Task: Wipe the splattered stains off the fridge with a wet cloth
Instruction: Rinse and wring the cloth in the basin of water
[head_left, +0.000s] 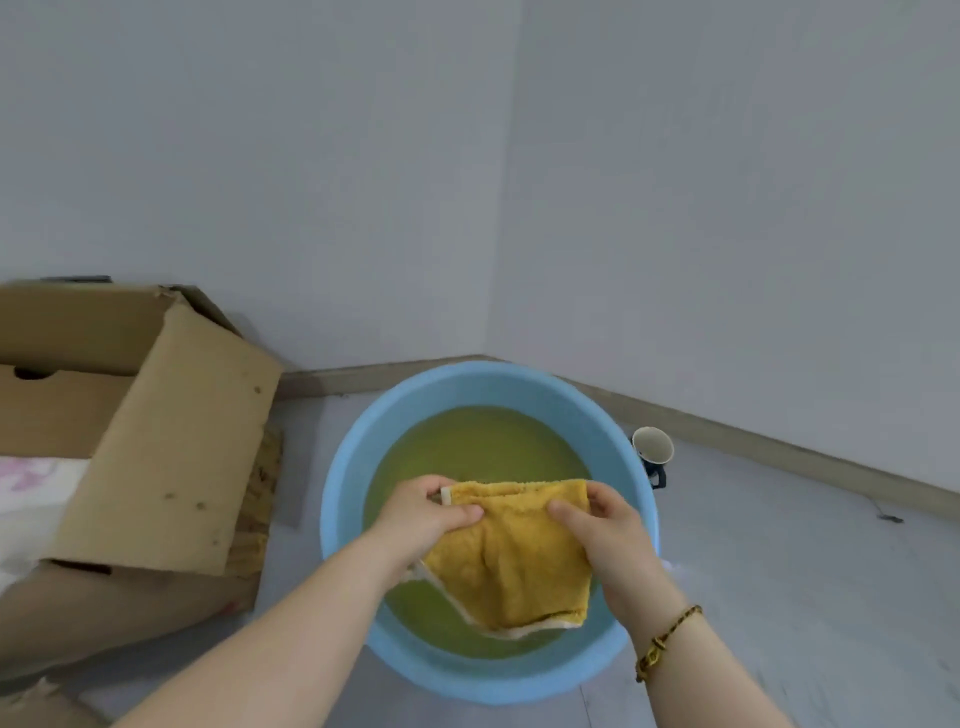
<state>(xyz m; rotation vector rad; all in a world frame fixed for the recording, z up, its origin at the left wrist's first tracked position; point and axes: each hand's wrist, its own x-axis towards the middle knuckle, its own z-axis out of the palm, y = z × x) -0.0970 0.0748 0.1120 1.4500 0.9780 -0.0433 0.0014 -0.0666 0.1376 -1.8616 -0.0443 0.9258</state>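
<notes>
A yellow cloth (511, 561) with a pale edge hangs over a light blue basin (343, 499) that holds yellowish-green water. My left hand (426, 512) pinches the cloth's upper left corner. My right hand (608, 525) grips its upper right corner. The cloth is spread between both hands and its lower edge hangs just above the water. No fridge is in view.
The basin stands on a grey floor in a corner of two pale walls. An open cardboard box (156, 431) lies to the left, close to the basin. A small dark cup (652, 452) with a light inside stands just right of the basin's rim.
</notes>
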